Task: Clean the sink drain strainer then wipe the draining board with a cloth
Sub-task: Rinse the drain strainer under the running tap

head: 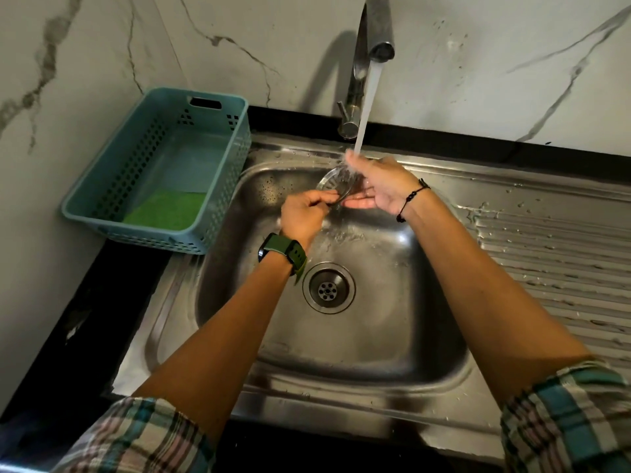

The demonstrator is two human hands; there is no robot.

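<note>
Green cloth [165, 211] inside blue basket [218, 186]

Two hands: left hand [302, 218], right hand [382, 186]. One strainer [333, 186], one tap [370, 46], one sink [426, 336], one basket [218, 206], one green sponge [167, 209], one watch [281, 254].
</note>
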